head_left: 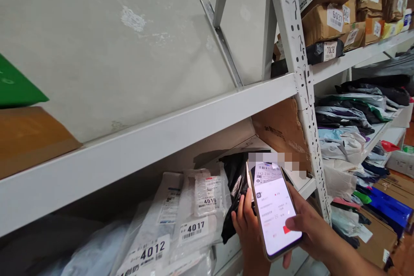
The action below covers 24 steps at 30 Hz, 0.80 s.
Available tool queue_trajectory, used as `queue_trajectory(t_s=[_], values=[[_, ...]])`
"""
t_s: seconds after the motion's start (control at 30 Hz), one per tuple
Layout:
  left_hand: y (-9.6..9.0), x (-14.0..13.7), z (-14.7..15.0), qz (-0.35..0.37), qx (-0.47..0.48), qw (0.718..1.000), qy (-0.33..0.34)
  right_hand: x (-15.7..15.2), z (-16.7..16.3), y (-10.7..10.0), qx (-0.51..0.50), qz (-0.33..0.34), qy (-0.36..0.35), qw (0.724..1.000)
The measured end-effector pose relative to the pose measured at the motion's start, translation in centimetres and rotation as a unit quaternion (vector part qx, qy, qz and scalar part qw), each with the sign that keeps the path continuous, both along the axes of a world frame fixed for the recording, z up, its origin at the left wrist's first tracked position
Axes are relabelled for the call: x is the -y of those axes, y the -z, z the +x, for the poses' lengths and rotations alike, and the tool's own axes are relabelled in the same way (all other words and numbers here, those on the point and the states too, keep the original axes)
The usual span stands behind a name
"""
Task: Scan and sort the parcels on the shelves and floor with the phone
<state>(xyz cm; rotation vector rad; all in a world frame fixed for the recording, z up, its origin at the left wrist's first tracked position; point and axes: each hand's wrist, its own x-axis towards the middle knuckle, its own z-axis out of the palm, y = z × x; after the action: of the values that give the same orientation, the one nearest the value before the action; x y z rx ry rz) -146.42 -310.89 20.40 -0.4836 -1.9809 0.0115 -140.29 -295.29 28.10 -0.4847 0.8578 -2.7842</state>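
In the head view my right hand [304, 224] holds a phone [276, 220] with a lit screen, its thumb over a red button. The upper part of the screen shows a barcode label. Behind the phone's left edge is my left hand [247, 222], its fingers bent against a black plastic parcel [232, 194]. The phone covers much of that parcel and part of the left hand. Left of it, clear plastic parcels labelled 4018 [207, 194], 4017 [190, 228] and 4012 [145, 246] lean in a row on the lower shelf.
A white shelf beam [155, 133] crosses above the hands and meets a perforated post [293, 39]. A cardboard panel [281, 129] stands by the post. Several boxes [323, 21] and stacked bagged parcels [352, 112] fill the right shelves. A brown carton [32, 138] sits at left.
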Motion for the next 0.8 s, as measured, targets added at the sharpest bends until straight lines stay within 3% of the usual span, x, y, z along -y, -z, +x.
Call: queue_trajectory(t_s=[0.17, 0.47, 0.67, 0.8], values=[[-0.3, -0.6, 0.7, -0.027, 0.029, 0.999, -0.029, -1.0, 0.9, 0.7, -0.03, 0.029, -0.018, 0.999], [0.3, -1.4, 0.9, 0.008, 0.081, 0.996, -0.033, -2.4, 2.3, 2.2, -0.039, 0.071, 0.024, 0.996], [-0.6, -1.4, 1.0, -0.027, 0.052, 0.997, -0.046, -3.6, 3.7, 3.6, -0.027, 0.101, 0.049, 0.993], [-1.2, -2.0, 1.2, -0.019, 0.026, 0.998, -0.053, -4.7, 4.6, 5.1, 0.021, 0.116, 0.108, 0.987]])
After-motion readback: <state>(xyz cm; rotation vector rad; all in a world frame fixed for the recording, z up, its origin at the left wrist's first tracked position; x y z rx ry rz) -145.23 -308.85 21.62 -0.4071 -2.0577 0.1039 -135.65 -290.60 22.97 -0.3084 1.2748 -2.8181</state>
